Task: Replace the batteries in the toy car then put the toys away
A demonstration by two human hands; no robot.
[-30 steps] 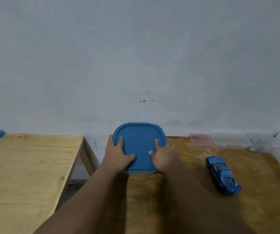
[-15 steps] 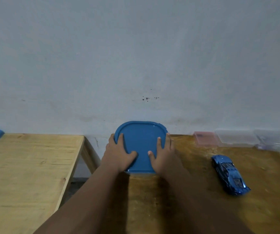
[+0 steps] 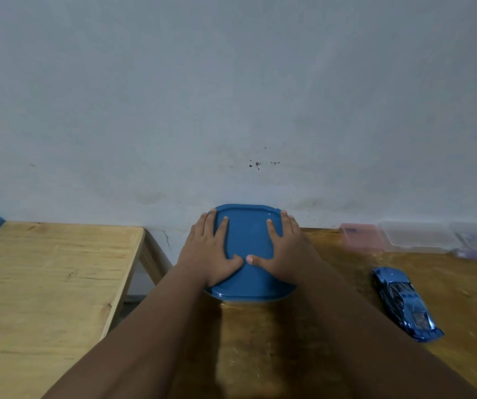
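Hands pressing flat: left hand [image 3: 208,254] and right hand [image 3: 282,251] lie spread, fingers apart, on the blue rounded-square plastic lid [image 3: 247,240] at the table's [image 3: 303,341] far edge. The glossy blue toy car [image 3: 406,302] lies near the right edge, untouched. It looks light, rigid and slippery, best pinched across its flanks.

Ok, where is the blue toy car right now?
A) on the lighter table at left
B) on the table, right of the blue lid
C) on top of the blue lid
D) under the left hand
B: the car lies on the darker table, untouched, right of the lid that both hands press flat.
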